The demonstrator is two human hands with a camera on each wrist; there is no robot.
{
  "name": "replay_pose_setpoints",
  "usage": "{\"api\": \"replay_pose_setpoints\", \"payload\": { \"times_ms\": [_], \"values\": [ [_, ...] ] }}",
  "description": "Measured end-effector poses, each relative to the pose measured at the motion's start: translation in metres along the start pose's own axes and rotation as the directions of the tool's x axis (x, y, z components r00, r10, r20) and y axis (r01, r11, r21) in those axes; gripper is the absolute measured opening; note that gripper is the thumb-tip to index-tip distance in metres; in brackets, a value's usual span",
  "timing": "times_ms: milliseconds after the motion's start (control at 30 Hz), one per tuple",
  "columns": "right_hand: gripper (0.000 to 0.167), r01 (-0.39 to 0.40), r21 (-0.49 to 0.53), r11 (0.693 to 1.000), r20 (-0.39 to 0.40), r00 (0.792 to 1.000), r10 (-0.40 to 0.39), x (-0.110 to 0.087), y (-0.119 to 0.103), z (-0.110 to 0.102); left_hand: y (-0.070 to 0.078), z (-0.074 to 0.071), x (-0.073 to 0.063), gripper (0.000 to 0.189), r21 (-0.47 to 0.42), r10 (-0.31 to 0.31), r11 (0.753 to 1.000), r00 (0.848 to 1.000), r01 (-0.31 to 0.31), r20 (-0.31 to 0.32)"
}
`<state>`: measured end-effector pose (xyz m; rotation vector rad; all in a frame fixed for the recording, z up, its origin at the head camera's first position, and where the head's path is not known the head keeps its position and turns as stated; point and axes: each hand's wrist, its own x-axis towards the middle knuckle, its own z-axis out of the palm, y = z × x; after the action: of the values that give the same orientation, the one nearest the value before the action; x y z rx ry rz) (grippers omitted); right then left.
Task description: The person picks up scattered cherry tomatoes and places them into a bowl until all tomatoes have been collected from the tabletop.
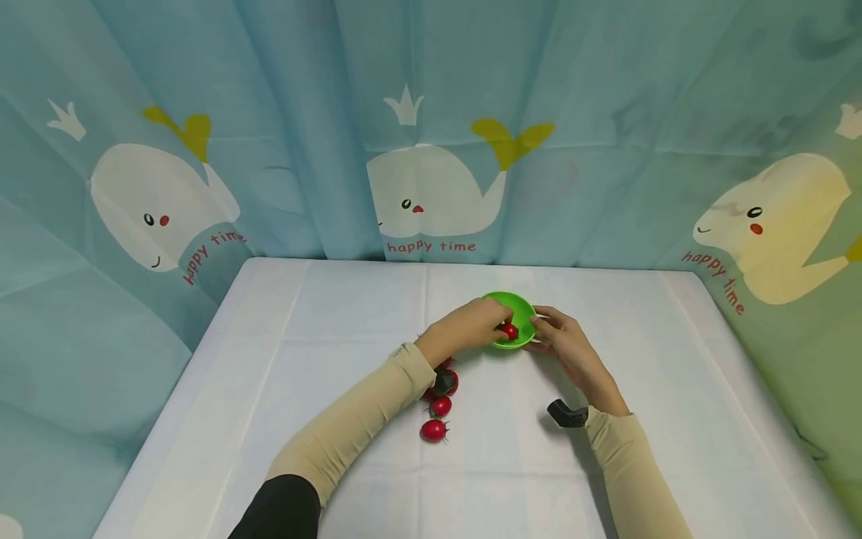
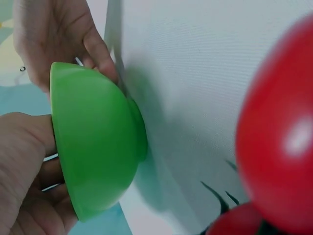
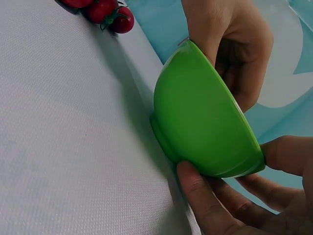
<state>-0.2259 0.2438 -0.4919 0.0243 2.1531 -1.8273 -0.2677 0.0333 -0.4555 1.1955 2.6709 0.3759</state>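
A small green bowl [image 1: 515, 308] stands on the white tablecloth [image 1: 323, 314], toward the far middle of the table, and both hands are at it. The left hand [image 1: 468, 326] reaches over the near-left rim with its fingers curled down into the bowl, pinching a red cherry tomato [image 1: 509, 330] just inside it. The right hand [image 1: 564, 343] steadies the bowl from the other side: in the right wrist view its thumb [image 3: 198, 196] presses against the lower outside wall of the bowl [image 3: 198, 122] while the other fingers curl around the rim at the far side. The left wrist view shows the bowl [image 2: 95, 147] from the side, its foot on the cloth, with fingers at both edges. Nearer the person, partly under the left forearm, a few more cherry tomatoes [image 1: 434, 428] lie close together on the cloth, well apart from the bowl. Behind the table hangs a blue curtain [image 1: 431, 112] printed with white whales.
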Motion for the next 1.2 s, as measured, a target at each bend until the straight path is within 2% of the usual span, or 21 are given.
{"api": "replay_pose_setpoints", "payload": {
  "times_ms": [467,667,800,1000,1100,1200],
  "values": [
    [0.055,-0.006,0.007,1.000,-0.003,1.000,0.006,-0.001,0.002,0.002,0.008,0.002,-0.002,0.007,0.086,-0.002,0.996,1.000,0.004,-0.014],
    [0.054,0.001,0.010,1.000,0.001,1.000,-0.001,-0.003,0.002,0.003,0.008,-0.002,-0.003,0.008,0.082,-0.005,0.997,1.000,0.007,-0.018],
    [0.055,0.004,0.017,1.000,0.008,1.000,-0.004,-0.003,0.001,0.001,0.007,-0.008,-0.004,0.011,0.027,-0.007,1.000,1.000,0.008,-0.023],
    [0.055,0.013,0.015,1.000,0.008,1.000,-0.013,-0.003,0.000,0.000,0.004,-0.016,-0.006,0.019,-0.046,0.052,0.997,0.998,-0.054,-0.034],
    [0.056,0.014,0.009,1.000,0.011,1.000,-0.014,-0.003,-0.001,0.001,0.000,-0.019,-0.015,0.023,-0.104,0.066,0.992,0.995,-0.073,-0.072],
    [0.055,0.006,0.007,1.000,0.005,1.000,-0.006,-0.002,-0.002,0.001,-0.004,-0.023,-0.028,0.028,-0.182,0.046,0.981,0.992,-0.068,-0.121]
  ]
}}
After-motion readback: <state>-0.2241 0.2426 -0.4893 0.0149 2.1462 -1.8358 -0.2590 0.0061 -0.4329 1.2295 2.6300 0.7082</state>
